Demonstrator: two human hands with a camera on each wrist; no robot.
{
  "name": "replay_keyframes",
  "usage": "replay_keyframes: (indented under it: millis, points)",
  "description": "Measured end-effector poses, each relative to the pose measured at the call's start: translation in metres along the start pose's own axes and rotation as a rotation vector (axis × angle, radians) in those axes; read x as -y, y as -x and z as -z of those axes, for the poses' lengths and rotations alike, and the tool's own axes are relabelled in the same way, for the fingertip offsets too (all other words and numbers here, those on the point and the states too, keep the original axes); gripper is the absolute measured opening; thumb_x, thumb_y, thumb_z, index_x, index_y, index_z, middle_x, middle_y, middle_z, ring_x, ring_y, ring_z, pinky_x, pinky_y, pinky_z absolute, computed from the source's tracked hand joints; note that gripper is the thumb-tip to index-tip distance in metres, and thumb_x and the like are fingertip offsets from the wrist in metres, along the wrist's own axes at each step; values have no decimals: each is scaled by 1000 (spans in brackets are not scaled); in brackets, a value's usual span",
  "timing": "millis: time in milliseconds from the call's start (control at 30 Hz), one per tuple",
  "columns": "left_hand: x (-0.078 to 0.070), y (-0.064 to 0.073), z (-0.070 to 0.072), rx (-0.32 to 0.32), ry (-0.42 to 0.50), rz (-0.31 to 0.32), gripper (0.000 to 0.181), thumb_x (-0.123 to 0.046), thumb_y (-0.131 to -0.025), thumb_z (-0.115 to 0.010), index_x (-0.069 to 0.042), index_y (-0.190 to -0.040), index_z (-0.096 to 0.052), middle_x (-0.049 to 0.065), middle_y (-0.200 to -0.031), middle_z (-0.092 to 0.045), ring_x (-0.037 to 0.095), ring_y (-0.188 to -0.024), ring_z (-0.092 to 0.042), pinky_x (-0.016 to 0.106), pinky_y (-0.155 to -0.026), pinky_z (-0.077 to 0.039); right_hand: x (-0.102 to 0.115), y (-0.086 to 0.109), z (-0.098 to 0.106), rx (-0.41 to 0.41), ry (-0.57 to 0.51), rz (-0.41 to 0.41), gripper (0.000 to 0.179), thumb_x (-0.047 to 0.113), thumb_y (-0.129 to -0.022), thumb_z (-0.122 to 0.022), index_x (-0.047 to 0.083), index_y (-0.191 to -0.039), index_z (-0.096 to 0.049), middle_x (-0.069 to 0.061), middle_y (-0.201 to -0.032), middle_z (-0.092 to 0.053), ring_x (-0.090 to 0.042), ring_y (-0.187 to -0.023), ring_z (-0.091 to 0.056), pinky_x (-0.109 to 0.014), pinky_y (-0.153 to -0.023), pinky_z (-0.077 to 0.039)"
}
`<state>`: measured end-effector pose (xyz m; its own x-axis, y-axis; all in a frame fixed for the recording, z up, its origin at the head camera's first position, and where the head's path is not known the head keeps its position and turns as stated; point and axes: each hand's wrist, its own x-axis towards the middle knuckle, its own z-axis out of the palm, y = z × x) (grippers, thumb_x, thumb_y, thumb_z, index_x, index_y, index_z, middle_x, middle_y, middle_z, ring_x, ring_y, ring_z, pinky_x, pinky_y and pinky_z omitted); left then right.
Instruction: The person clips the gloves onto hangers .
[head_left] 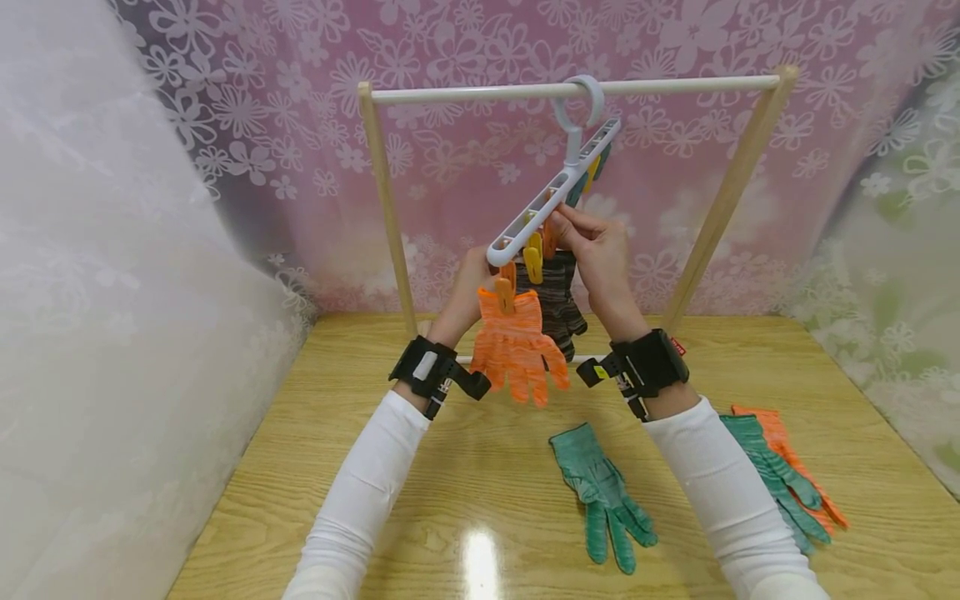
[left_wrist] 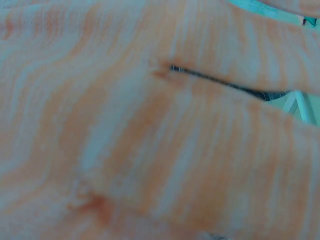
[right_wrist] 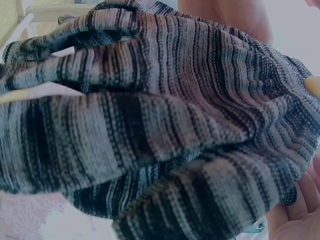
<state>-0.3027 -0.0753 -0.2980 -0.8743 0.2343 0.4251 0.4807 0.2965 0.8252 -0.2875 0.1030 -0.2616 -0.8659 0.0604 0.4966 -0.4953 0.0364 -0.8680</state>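
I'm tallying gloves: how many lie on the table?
3: a green glove near the middle, another green glove overlapping an orange glove at right; more may be hidden.

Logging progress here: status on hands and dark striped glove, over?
Right hand at an orange clip; left hand partly hidden. Dark striped glove below hanger. Hanging orange glove partly blocking head view.

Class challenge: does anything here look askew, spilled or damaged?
The grey hanger looks askew in the head view: it slants across the white rod instead of running along it. No spill or damage shows.
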Motion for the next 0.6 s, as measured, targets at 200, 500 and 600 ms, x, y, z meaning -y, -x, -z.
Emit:
replay_keyframes:
  millis: [200, 500, 600]
  points:
    - [0, -1, -2, -14, 30, -37, 21, -2, -100, -63, 11, -116, -66, 11, -77, -52, 20, -67, -40, 29, -67, -34, 1, -1, 0, -8, -14, -9, 34, 13, -101, -65, -1, -132, -64, -25, -132, -63, -4, -91, -69, -26, -90, -56]
    - [1, 0, -6, -56, 95, -38, 26, -3, -98, -66, 9, -121, -67, 25, -104, -68, 25, -83, -54, 27, -75, -39, 0, -1, 0, -15, -15, 0, 33, 10, -101, -64, -2, -131, -63, -27, -131, -63, -3, -89, -69, -23, -84, -57]
    - [2, 0, -7, -67, 138, -47, 26, -2, -98, -66, 8, -122, -67, 24, -108, -68, 25, -86, -55, 26, -78, -41, 0, -1, 0, -18, -9, 1, 33, 11, -100, -65, -1, -131, -64, -26, -129, -64, -3, -88, -69, -24, -85, -57]
